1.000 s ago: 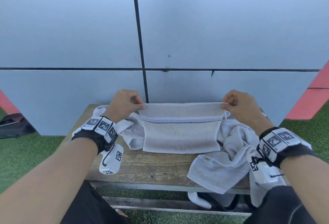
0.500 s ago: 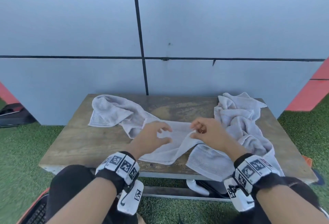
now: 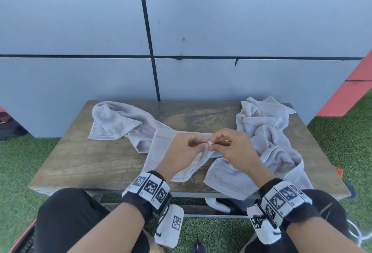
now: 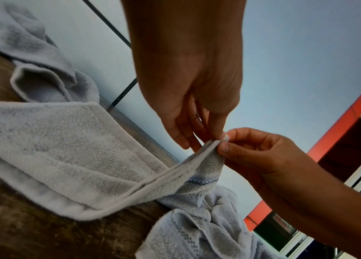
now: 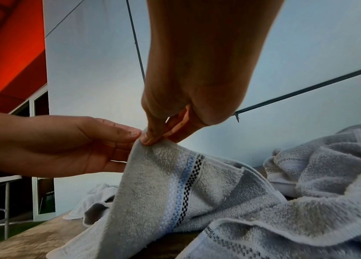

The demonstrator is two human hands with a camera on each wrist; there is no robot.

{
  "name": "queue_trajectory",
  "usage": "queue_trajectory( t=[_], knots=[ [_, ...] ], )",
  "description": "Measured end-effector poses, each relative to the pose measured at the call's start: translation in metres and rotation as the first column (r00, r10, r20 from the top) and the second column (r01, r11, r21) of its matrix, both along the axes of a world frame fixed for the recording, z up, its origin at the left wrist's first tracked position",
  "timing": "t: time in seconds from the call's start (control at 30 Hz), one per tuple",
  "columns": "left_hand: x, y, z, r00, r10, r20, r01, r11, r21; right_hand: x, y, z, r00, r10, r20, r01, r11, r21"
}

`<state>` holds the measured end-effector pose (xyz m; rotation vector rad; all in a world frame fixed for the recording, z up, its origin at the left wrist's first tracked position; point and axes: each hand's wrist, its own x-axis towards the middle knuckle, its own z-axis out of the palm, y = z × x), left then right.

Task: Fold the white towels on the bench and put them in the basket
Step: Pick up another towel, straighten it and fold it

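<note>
— What can't we make out here?

— The basket: we cannot tell whether it is anywhere in the head view. Under the tabletop, low in the centre of the frame, sit a white shape and dark shapes too cut off to name. Our forearms and dark-clad knees hide the bottom of the frame. The far side of the towel we hold is covered by our own hands.

— And the hands?

— They meet in the middle of the head view, fingertips touching at one raised corner of that towel. The left hand comes in from lower left; in the left wrist view its thumb and forefinger pinch the hem, the other fingers hanging loosely. The right hand comes from lower right — its thumb and forefinger grip the same corner, and the right wrist view shows the fabric draping down from that pinch to the wood. So both grips are closed on the corner, only narrowly.

— Where are the rest?

— One crumpled towel lies at the upper left of the tabletop, a second heap on the right, spilling over the near edge.

— Any writing?

— None we can read. The wrist bands carry black-and-white square markers; the held towel has a woven blue stripe beside a black checked line.
</note>
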<state>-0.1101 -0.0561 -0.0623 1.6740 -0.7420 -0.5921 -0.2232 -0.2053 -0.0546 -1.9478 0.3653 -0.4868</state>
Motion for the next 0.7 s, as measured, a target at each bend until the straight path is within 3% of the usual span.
queue_trajectory(
  t=[0.27, 0.7],
  knots=[
    [0.000, -0.003, 0.003, 0.992, 0.064, -0.106, -0.066, 0.998, -0.022, 0.003, -0.008, -0.001, 0.997, 0.014, 0.069, -0.013, 1.000, -0.027],
    [0.000, -0.006, -0.001, 0.977, 0.062, -0.205, -0.069, 0.997, -0.026, 0.008, -0.013, -0.002, 0.999, 0.041, 0.014, -0.042, 0.999, 0.027]
  ],
)
